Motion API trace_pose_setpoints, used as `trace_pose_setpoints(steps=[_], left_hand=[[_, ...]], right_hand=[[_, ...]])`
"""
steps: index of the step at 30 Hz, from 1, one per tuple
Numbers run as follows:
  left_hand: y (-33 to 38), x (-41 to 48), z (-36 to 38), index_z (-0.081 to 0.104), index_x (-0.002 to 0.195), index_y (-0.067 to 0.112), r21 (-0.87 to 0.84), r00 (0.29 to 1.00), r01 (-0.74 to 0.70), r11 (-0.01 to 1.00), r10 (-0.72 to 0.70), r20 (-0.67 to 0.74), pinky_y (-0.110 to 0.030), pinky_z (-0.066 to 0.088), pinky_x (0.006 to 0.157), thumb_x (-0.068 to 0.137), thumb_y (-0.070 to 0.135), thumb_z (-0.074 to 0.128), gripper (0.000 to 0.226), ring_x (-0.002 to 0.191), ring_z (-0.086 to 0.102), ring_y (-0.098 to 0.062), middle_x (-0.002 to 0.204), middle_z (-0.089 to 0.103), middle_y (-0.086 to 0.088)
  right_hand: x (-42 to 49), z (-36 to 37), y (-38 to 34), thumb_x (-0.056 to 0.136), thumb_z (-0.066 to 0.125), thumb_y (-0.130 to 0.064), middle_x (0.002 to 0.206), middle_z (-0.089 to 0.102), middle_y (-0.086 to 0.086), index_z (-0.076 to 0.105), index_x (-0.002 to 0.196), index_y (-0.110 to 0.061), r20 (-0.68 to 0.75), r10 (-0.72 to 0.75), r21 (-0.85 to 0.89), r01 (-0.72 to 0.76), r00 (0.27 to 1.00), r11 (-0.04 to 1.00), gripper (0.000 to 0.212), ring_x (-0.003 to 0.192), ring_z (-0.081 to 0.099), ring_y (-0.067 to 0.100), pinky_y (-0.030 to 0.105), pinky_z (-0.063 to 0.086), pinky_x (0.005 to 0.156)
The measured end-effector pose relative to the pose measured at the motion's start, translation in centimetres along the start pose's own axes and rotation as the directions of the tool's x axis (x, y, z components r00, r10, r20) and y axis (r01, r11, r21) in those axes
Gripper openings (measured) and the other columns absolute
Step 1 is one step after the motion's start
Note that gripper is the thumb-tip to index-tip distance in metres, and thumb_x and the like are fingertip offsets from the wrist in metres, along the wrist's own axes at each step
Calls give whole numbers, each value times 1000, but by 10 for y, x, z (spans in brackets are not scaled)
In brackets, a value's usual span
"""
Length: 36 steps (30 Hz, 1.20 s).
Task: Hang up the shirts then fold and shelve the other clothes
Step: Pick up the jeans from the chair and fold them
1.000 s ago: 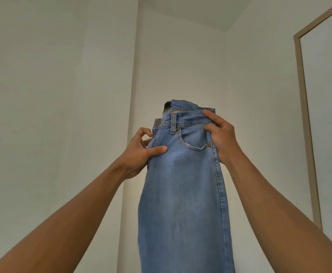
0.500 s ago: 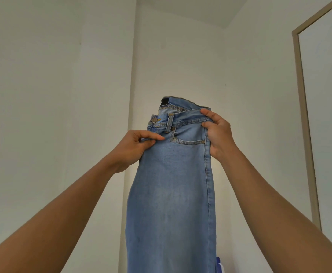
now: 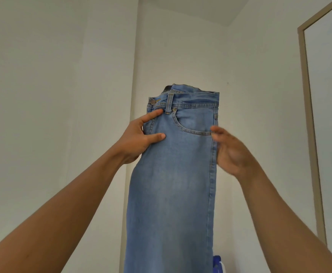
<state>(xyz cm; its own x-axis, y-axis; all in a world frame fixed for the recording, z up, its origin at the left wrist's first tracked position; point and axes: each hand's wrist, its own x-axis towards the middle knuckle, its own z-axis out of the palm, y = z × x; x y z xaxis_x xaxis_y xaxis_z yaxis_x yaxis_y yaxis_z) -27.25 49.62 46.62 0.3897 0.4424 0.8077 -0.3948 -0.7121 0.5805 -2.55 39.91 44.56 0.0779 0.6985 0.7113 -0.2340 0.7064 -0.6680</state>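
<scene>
Jeans [image 3: 173,174] hang in the air in front of us, waistband [image 3: 192,99] up, before the corner of a pale wall [image 3: 62,95]. They look doubled lengthwise, 1 leg laid on the other, which we judge to be the opening fold before shelving. Holding them high lets the weight of the legs pull the cloth straight.

Our left grip [image 3: 139,136] pinches the fly edge just under the button [image 3: 152,101], with index finger and thumb [image 3: 157,136] on the front and the other fingers behind the denim. Our right grip [image 3: 230,152] is at the side seam beside the pocket [image 3: 192,123], but motion smears it, so we cannot tell whether it clasps the seam or only touches it.

The hems are cut off by the lower edge, so how the legs line up is unknown. A small blue and white thing [image 3: 217,263] peeks out low beside the jeans; we cannot name it. A tan frame [image 3: 307,115] stands at the right.
</scene>
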Motion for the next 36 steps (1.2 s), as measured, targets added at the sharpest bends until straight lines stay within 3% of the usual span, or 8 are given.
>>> trace_pose_setpoints(steps=[5,13,19,21,24,28,31,36], left_hand=[[-5,4,-2,57,138,27,42,1000,-12,999,14,-28,-24,57,87,82,-8,73,68,110,66,-5,131,61,7],[-3,4,-18,49,145,30,32,989,138,990,-140,46,-28,59,78,84,-10,70,76,102,70,-12,130,60,2],[-1,-3,-22,17,154,46,-230,998,65,971,-66,1,-37,60,79,91,11,68,88,113,68,-21,141,57,-2],[-17,-21,-26,1,152,53,-78,992,93,993,-85,96,-35,58,86,82,17,80,112,120,63,-12,146,49,12],[-37,-46,-29,9,152,55,111,965,189,976,-205,164,-31,55,95,71,18,90,121,123,58,-5,144,44,21],[-37,-47,-30,37,147,47,10,978,208,978,-207,-15,-32,59,87,71,22,86,94,108,69,-14,133,62,3],[-50,-55,-26,23,150,54,-239,979,204,949,-202,31,-38,58,90,76,18,86,103,116,66,-21,134,63,6],[-69,-72,-11,24,149,56,-66,973,230,971,-227,46,-30,58,87,79,6,80,103,113,65,-5,137,46,17]], right_hand=[[-45,-10,59,52,98,-24,121,71,7,81,101,-21,61,244,-212,-227,968,951,52,110,69,23,40,59,83],[-51,4,63,63,93,-12,148,52,-2,45,147,-29,102,129,-312,-91,986,946,99,129,57,20,39,53,99],[-42,25,65,72,83,-5,147,47,-14,42,149,-37,-39,-93,-298,77,995,951,93,126,58,8,32,55,96],[-37,28,64,74,83,-5,147,46,-18,42,149,-39,-63,-135,-301,110,989,947,91,125,57,4,33,54,98],[-33,25,67,75,83,-3,146,47,-15,42,149,-37,-78,-110,-297,82,991,951,91,124,59,5,35,54,99],[-30,18,66,76,81,-3,146,45,-12,41,151,-33,-116,-50,-262,18,992,965,90,120,62,11,32,57,92],[-23,14,63,77,78,-3,142,44,-14,39,153,-26,-202,-38,-191,-1,979,982,88,112,62,6,23,58,78],[-23,8,72,77,81,-2,142,40,-8,34,154,-22,-263,65,-159,-109,963,981,92,111,62,15,26,59,75]])
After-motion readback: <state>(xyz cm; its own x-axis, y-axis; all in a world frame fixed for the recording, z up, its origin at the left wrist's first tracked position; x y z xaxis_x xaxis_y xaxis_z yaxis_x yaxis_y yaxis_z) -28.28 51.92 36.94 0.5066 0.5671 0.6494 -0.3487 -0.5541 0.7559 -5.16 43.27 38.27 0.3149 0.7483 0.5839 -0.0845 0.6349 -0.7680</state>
